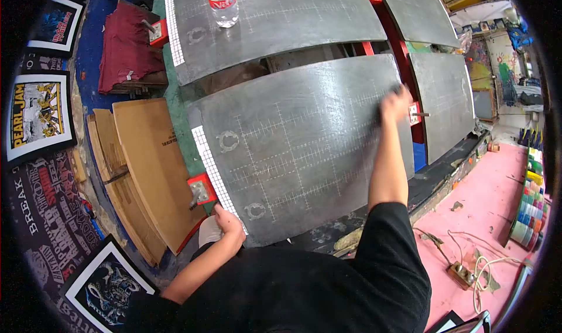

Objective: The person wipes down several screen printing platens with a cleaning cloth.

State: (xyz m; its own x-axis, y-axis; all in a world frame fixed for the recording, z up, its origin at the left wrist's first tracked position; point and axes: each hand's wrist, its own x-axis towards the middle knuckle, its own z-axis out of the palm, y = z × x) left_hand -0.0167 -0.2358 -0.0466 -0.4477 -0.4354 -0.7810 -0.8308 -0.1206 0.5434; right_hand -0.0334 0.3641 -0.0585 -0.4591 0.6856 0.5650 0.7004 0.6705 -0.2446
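A grey printing board with chalk-like ruler lines and round marks lies in front of me. Along its left edge runs a white gridded strip. My left hand is closed at the lower left corner, thumb by the strip, its other fingers largely hidden. Near the board's far right edge, my right hand is closed with its knuckles up. Something small and dark shows at its fingertips, too blurred to name. A red clamp sits just above my left hand, and another red clamp is beside my right.
On the second grey board stands a clear plastic bottle. More grey boards are to the right. Cardboard and a maroon cloth lie left. Cables and a socket box rest on the pink floor near paint bottles.
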